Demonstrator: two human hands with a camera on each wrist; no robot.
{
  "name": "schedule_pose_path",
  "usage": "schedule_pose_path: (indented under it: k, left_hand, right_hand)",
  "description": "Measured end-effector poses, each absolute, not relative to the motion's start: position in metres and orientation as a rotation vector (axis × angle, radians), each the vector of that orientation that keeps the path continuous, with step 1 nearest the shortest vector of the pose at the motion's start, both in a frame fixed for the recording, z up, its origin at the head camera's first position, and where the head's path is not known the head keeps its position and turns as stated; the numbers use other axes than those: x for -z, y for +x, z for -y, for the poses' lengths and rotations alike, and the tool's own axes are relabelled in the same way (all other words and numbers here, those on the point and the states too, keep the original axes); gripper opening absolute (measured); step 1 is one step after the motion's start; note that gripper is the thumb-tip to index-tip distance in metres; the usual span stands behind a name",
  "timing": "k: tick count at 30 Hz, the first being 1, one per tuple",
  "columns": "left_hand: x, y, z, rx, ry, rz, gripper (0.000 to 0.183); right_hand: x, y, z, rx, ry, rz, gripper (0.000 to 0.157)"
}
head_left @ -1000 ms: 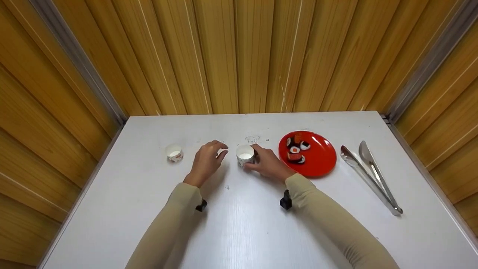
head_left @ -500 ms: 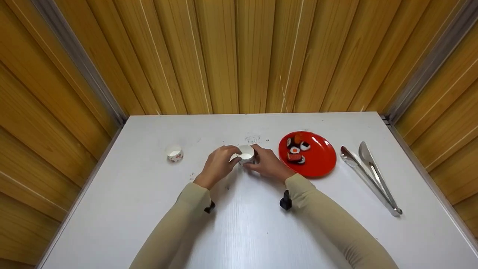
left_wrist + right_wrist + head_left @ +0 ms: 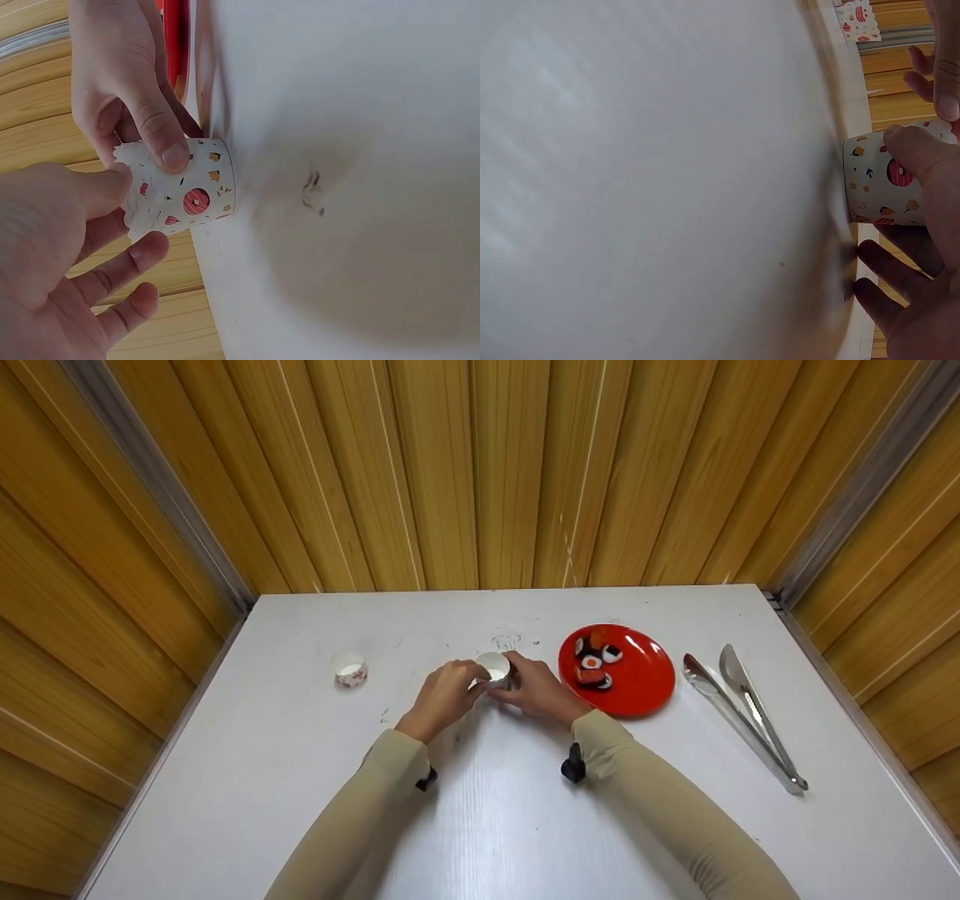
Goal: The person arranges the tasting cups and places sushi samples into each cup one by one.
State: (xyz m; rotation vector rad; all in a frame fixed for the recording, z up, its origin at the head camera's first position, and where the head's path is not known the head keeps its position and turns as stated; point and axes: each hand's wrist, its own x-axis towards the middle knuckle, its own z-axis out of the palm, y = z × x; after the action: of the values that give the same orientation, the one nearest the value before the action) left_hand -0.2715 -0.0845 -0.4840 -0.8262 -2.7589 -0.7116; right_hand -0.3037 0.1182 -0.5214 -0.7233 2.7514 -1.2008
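Note:
A white paper baking cup (image 3: 493, 663) printed with doughnuts stands upright on the white table in the middle. My right hand (image 3: 541, 688) grips its side, the thumb lying along the printed wall (image 3: 196, 201) in the left wrist view. At the scalloped rim, my left hand (image 3: 444, 696) pinches the edge between thumb and forefinger, its other fingers spread loosely. Whether several cups are nested there I cannot tell. Off to the left stands another printed paper cup (image 3: 350, 670), touched by neither hand; its corner also shows in the right wrist view.
Right of my right hand lies a red plate (image 3: 645, 671) with several sushi pieces (image 3: 592, 661) on its left half. Metal tongs (image 3: 750, 720) lie spread farther right. Wood-patterned panels (image 3: 480, 472) rise behind the table (image 3: 480, 825) and at both sides.
My left hand has moved right, from apart from the middle cup to pinching its rim. My right hand has kept its grip in the same place.

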Motion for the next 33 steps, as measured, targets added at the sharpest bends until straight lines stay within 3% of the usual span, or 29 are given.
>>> schedule_pose_path:
  k: [33]
  left_hand:
    - [0.4876,-0.2713,0.0815,0.657,-0.829,2.697,0.006]
  right_hand:
    - [0.5209,-0.3023,-0.1185,1.194,-0.727,-2.767,0.059]
